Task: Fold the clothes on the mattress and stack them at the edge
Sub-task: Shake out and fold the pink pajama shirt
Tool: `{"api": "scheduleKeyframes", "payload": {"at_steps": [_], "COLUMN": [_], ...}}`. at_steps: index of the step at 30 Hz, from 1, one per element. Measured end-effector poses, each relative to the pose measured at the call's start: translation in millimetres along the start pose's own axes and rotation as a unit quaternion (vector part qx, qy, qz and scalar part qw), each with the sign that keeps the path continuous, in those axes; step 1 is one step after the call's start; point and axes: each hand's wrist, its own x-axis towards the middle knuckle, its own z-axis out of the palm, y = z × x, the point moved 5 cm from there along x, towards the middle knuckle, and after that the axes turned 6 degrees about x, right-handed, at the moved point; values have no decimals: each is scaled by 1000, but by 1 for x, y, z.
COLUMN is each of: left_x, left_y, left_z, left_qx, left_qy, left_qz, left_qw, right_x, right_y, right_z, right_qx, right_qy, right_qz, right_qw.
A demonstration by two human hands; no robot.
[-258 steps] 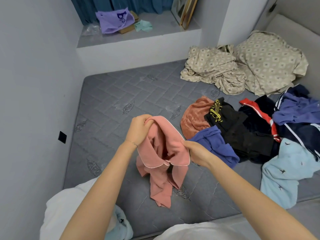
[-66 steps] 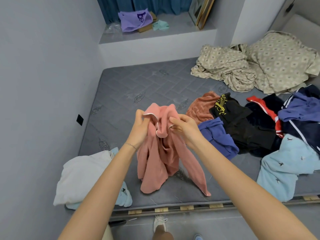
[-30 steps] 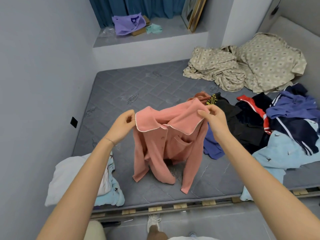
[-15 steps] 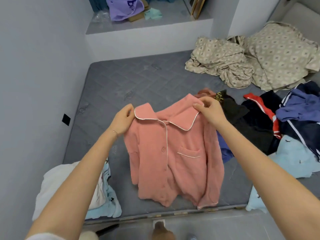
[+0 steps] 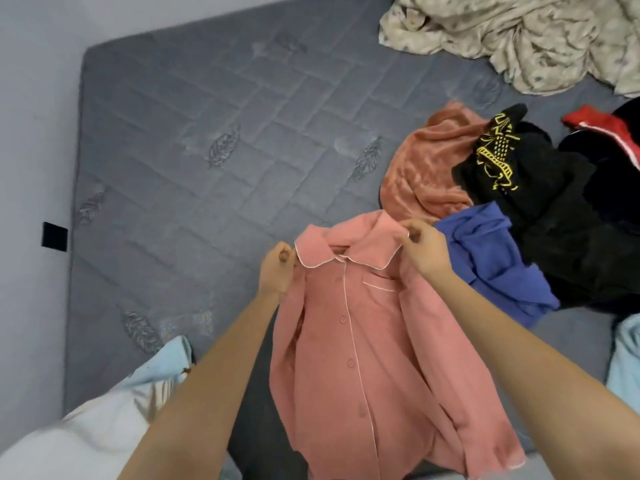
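Observation:
A pink button-up pyjama shirt (image 5: 360, 344) with white piping hangs front-up over the near part of the grey mattress (image 5: 207, 161). My left hand (image 5: 277, 270) grips its left shoulder beside the collar. My right hand (image 5: 424, 252) pinches the right shoulder at the collar. The shirt's body and sleeves drape down toward the mattress's near edge. At the near left corner lie a white garment (image 5: 86, 441) and a light blue one (image 5: 162, 368), one on the other.
Loose clothes lie heaped on the right: a rust-coloured piece (image 5: 426, 168), a blue one (image 5: 491, 258), black with yellow print (image 5: 540, 188), red-trimmed (image 5: 602, 128), pale blue (image 5: 627, 355). Beige patterned bedding (image 5: 519, 32) fills the far right. A grey wall (image 5: 27, 168) borders the left.
The pink shirt has come down from held-up to draped low over the near mattress. Both hands keep hold of its shoulders and sit closer together. The view has tilted downward.

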Motion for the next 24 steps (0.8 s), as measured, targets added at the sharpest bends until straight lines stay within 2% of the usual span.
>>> {"api": "scheduleKeyframes", "payload": {"at_steps": [3,6,10,14,19,24], "left_x": [18,26,25,39,61,77], "left_y": [-22,-52,-95,-108,-112,-101], "left_z": [23,42,61,65,85,98], "left_qx": [-13,0,-8,-110,-185,-201], "left_qy": [12,24,25,44,-43,-81], "left_qz": [23,31,-65,-133,-256,-259], "left_qw": [1000,999,998,984,948,941], "right_x": [17,19,9,24,54,71], "right_y": [23,39,67,89,109,116], "right_z": [13,19,34,51,72,79], "right_qx": [-3,11,-10,-19,-12,-35], "right_qy": [4,27,-3,-8,1,26], "right_qz": [19,-2,-11,8,58,71], "right_qw": [1000,1000,1000,1000,998,997]}}
